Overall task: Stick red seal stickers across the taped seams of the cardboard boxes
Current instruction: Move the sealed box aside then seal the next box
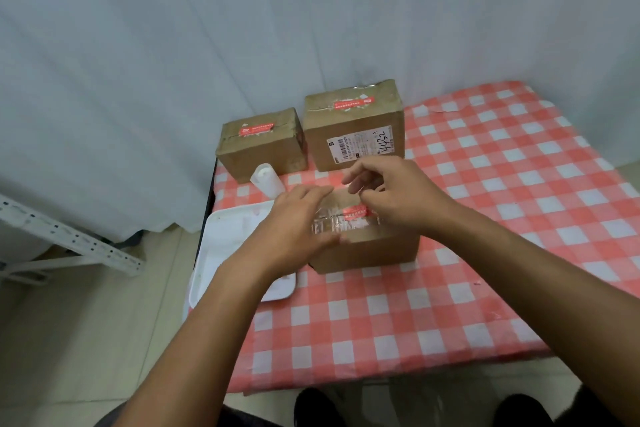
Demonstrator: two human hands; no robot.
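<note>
1. Three boxes sit on the checked table (485, 218). I see the two back boxes (263, 146) (353, 128) already wear red stickers.
2. The near box (367, 250) has a red sticker (356, 211) lying across its shiny taped seam.
3. My left hand (294, 225) lies flat and loose on the box top, holding nothing.
4. My right hand (398, 198) touches the sticker's end with bent fingers; I cannot tell if it pinches.
5. Next, I think, rub the sticker down flat.

My left hand (294, 222) covers the left part of the near box (367, 250), and my right hand (398, 198) hides one end of its red sticker (356, 211). My forearm hides part of the white tray (221, 239). Print on the far boxes' label (363, 146) is too small to read.
</note>
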